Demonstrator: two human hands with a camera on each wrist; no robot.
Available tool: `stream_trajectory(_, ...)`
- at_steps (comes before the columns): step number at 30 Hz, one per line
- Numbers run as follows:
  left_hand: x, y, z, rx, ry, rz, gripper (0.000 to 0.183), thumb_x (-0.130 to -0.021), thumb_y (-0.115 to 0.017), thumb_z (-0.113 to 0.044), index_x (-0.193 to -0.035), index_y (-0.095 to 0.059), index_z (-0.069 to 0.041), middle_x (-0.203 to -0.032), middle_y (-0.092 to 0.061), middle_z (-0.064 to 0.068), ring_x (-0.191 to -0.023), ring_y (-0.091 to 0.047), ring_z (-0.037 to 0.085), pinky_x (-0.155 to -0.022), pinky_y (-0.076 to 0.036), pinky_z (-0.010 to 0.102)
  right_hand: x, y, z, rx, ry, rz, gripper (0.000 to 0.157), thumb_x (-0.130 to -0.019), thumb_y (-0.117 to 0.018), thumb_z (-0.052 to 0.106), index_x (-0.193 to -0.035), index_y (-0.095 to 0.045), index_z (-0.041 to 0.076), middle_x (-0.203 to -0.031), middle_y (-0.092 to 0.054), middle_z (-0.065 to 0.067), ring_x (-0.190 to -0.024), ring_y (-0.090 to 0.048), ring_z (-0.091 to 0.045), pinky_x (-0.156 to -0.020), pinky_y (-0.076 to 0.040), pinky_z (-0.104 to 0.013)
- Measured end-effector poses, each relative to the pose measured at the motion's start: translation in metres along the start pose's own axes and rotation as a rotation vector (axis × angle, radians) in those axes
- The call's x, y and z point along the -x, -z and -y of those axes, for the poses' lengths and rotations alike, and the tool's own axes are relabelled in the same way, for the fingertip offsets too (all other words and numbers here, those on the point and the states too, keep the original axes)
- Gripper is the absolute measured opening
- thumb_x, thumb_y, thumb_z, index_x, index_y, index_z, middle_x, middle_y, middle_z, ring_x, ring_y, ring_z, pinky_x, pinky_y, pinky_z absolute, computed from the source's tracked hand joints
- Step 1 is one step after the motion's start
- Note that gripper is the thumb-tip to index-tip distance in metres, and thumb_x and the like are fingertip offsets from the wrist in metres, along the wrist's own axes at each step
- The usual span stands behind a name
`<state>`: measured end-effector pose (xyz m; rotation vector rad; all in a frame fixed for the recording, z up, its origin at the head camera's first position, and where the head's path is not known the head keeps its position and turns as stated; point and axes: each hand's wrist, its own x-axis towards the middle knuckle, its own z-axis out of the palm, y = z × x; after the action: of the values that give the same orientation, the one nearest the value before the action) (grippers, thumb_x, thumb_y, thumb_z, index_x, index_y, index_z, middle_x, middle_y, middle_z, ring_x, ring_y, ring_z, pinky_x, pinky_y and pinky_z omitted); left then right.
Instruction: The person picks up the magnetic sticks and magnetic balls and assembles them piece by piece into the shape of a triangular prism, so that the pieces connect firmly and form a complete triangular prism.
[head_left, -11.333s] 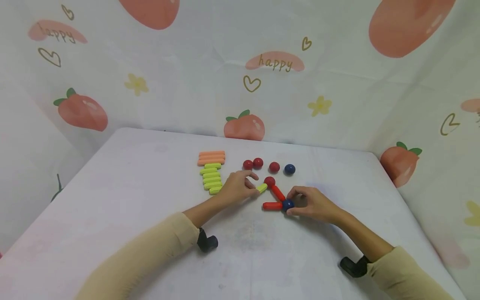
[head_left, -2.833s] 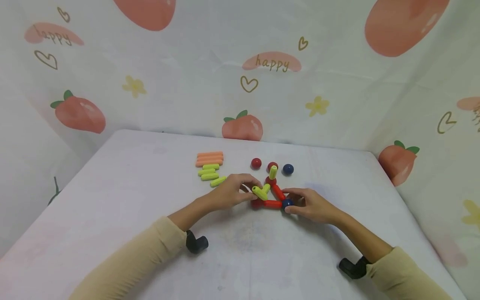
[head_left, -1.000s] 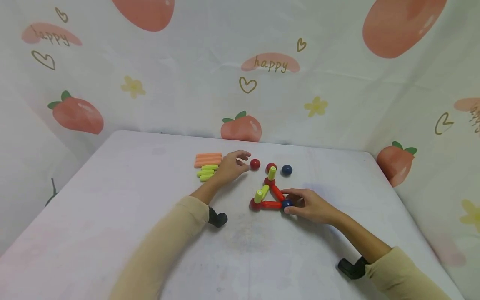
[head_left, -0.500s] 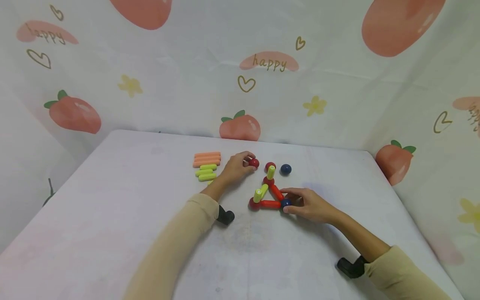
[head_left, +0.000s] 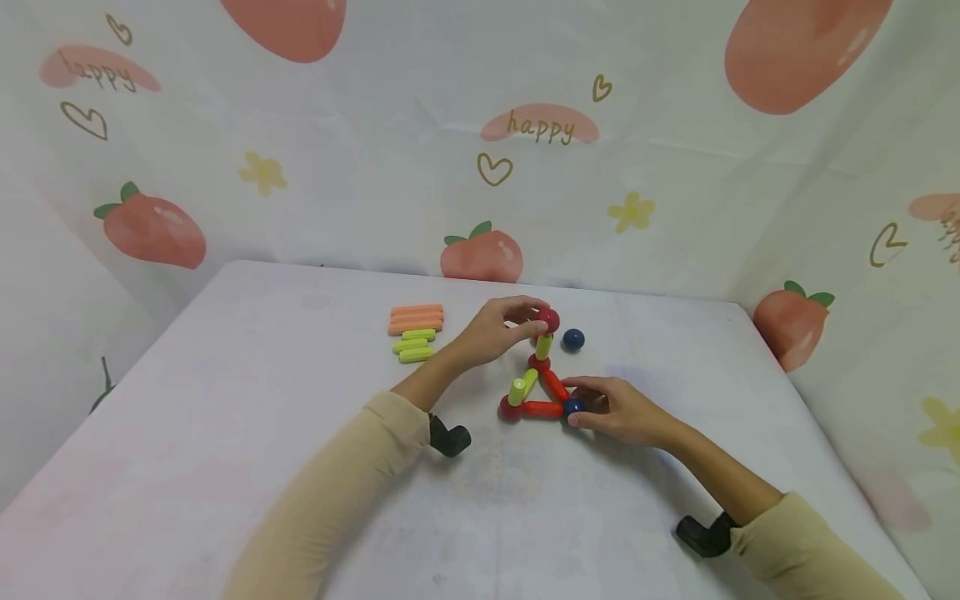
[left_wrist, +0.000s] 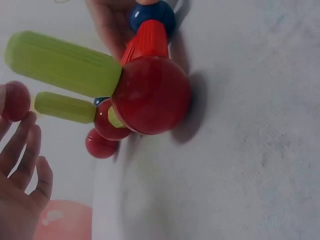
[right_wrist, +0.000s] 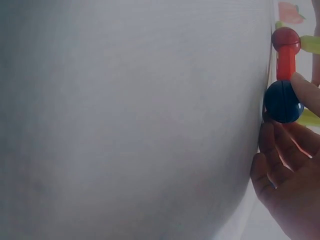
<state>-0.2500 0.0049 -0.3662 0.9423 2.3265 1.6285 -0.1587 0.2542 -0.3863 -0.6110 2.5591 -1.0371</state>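
Observation:
My left hand (head_left: pixel 495 332) pinches a red ball (head_left: pixel 550 320) at the top of an upright yellow-green rod (head_left: pixel 543 346). In the left wrist view, that ball (left_wrist: pixel 17 101) lies right by the rod's end; whether they touch I cannot tell. The rod stands on the triangle's rear red ball (head_left: pixel 538 364). Thumb and fingers of my right hand (head_left: pixel 628 411) grip the blue ball (head_left: pixel 573 407) at the right corner. Two red rods (head_left: pixel 542 409) and a yellow-green rod (head_left: pixel 529 382) form the sides. Another upright rod (head_left: pixel 517 392) tops the left red ball (head_left: pixel 510 409).
Several orange rods (head_left: pixel 416 320) and yellow-green rods (head_left: pixel 415 344) lie left of the triangle on the white table (head_left: pixel 225 433). A loose blue ball (head_left: pixel 573 339) sits behind it. Another loose red ball (left_wrist: pixel 101 144) is mostly hidden in the head view. A printed cloth (head_left: pixel 375 167) hangs behind.
Over the last second my left hand has taken the leftmost loose red ball and carried it right to the rear upright rod. Earlier, the triangle gained its left ball and both uprights. My right hand stays put.

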Motion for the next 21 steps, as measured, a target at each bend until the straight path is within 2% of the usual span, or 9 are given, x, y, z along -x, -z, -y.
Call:
stream_trajectory(3, 0.0, -0.001, -0.001, -0.017, -0.02, 0.044, 0.039, -0.097, -0.066, -0.021, -0.134, -0.06, -0.007, -0.118, -0.068, 0.006, -0.106, -0.062, 0.019, -0.089, -0.053, 0.03, 0.0, 0.0, 0.0, 0.006, 0.005, -0.001, 0.059, -0.091, -0.073, 0.025, -0.14, -0.053, 0.0, -0.119, -0.067, -0.01, -0.103, -0.062, -0.023, -0.085, -0.053, -0.026)
stream_trajectory(5, 0.0, -0.001, 0.0, -0.017, -0.009, 0.048, 0.04, -0.098, -0.065, -0.023, -0.134, -0.06, -0.009, -0.118, -0.068, 0.006, -0.106, -0.062, 0.02, -0.09, -0.053, 0.031, 0.0, 0.0, 0.001, 0.004, 0.009, 0.0, 0.059, -0.091, -0.073, 0.025, -0.14, -0.053, -0.001, -0.119, -0.067, -0.011, -0.103, -0.062, -0.024, -0.085, -0.053, -0.026)
stream_trajectory(9, -0.002, -0.001, 0.004, 0.033, 0.045, 0.007, 0.038, -0.102, -0.057, -0.026, -0.136, -0.058, -0.009, -0.115, -0.069, 0.009, -0.106, -0.064, 0.027, -0.092, -0.053, 0.041, 0.0, -0.001, 0.001, 0.001, 0.01, 0.0, 0.059, -0.091, -0.074, 0.024, -0.14, -0.053, -0.001, -0.118, -0.068, -0.01, -0.102, -0.062, -0.023, -0.084, -0.053, -0.026)
stream_trajectory(11, -0.004, -0.001, 0.007, 0.033, 0.077, -0.023, 0.037, -0.104, -0.052, -0.025, -0.136, -0.057, -0.008, -0.116, -0.068, 0.01, -0.107, -0.064, 0.029, -0.091, -0.053, 0.043, 0.0, -0.001, 0.001, 0.002, 0.005, -0.002, 0.059, -0.09, -0.074, 0.024, -0.14, -0.053, -0.001, -0.117, -0.068, -0.01, -0.102, -0.062, -0.023, -0.083, -0.053, -0.026)
stream_trajectory(14, -0.007, -0.003, 0.014, -0.001, 0.117, -0.035, 0.036, -0.104, -0.052, -0.018, -0.137, -0.057, -0.006, -0.125, -0.066, 0.012, -0.112, -0.063, 0.028, -0.092, -0.054, 0.039, 0.0, -0.001, 0.0, 0.004, 0.002, -0.003, 0.059, -0.09, -0.075, 0.025, -0.14, -0.054, 0.0, -0.116, -0.068, -0.009, -0.101, -0.062, -0.023, -0.083, -0.053, -0.027)
stream_trajectory(17, -0.011, -0.005, 0.021, -0.047, 0.142, -0.014, 0.038, -0.101, -0.056, -0.01, -0.139, -0.056, -0.004, -0.133, -0.062, 0.012, -0.118, -0.06, 0.026, -0.096, -0.052, 0.033, 0.0, 0.0, 0.0, 0.004, 0.003, -0.001, 0.059, -0.09, -0.074, 0.025, -0.14, -0.053, 0.0, -0.115, -0.068, -0.009, -0.101, -0.061, -0.023, -0.083, -0.053, -0.028)
stream_trajectory(21, -0.017, -0.011, 0.031, -0.088, 0.181, 0.027, 0.042, -0.1, -0.058, -0.009, -0.142, -0.054, -0.009, -0.141, -0.057, 0.008, -0.127, -0.053, 0.025, -0.099, -0.05, 0.035, 0.001, 0.0, 0.0, 0.005, 0.003, 0.0, 0.059, -0.091, -0.074, 0.025, -0.14, -0.053, 0.0, -0.116, -0.068, -0.009, -0.101, -0.061, -0.023, -0.084, -0.053, -0.028)
